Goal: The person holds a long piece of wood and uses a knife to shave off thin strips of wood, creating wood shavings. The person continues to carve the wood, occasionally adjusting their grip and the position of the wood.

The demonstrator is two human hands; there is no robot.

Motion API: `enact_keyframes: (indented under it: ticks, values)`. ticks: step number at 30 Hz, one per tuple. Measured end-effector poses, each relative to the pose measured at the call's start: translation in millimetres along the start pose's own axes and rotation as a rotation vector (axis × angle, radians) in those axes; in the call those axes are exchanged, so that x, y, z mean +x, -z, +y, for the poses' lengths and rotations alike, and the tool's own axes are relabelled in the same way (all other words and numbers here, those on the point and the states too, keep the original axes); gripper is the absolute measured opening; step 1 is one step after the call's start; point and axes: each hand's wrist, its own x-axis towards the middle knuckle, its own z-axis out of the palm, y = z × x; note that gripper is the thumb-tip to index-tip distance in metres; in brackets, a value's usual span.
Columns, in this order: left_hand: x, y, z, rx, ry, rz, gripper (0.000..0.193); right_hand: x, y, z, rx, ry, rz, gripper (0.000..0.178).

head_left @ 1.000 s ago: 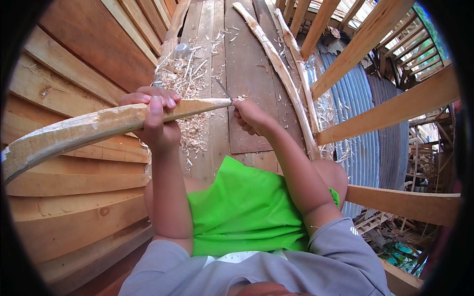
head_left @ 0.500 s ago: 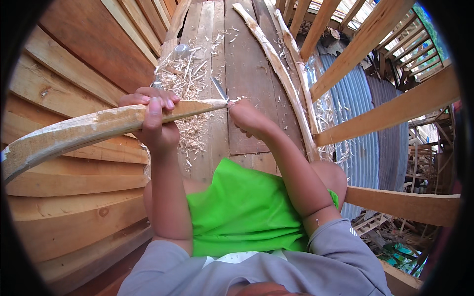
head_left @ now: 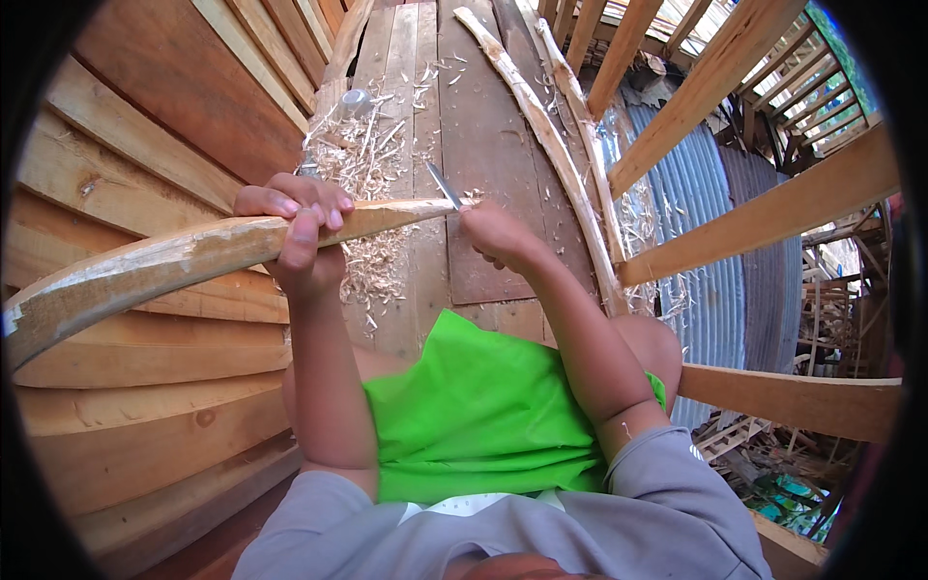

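Observation:
A long curved wooden pole [head_left: 174, 261], pale and partly shaved, runs from the left rim to a tapered tip near the middle. My left hand [head_left: 298, 227] is closed around it, a little way back from the tip. In my right hand [head_left: 498, 235] is a knife [head_left: 444, 186], its handle hidden in the closed fingers. The narrow blade points away and to the left, crossing at the pole's pointed end. Bright green cloth [head_left: 483, 411] covers my lap below both hands.
Wood shavings [head_left: 362, 159] lie over the plank floor [head_left: 488, 145], beside a clear cup [head_left: 356, 101]. Two peeled poles [head_left: 536, 121] rest along the right side. A plank wall [head_left: 145, 358] stands close on the left, wooden railings [head_left: 754, 232] on the right, with corrugated metal sheets [head_left: 686, 242] beyond.
My right hand and the knife have moved slightly right, toward and past the pole's tip. The pole has shifted and turned a little in my left hand, which keeps its hold.

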Motion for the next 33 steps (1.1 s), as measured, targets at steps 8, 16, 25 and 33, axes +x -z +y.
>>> enact_keyframes:
  ticks: [8, 16, 25, 33]
  values:
    - [1, -5, -5, -0.05, -0.004, 0.012, 0.02, 22, 14, 28, -0.044, -0.066, 0.007, 0.03]
    - [4, -10, -6, -0.026, -0.012, 0.071, 0.021, 26, 15, 29, -0.041, -0.078, 0.054, 0.036]
    - [2, -12, -1, 0.047, -0.016, 0.143, 0.017, 26, 4, 31, 0.054, -0.039, 0.061, 0.037]
    - [1, -10, 0, 0.049, -0.017, 0.119, 0.016, 17, 3, 18, -0.014, -0.054, 0.074, 0.04]
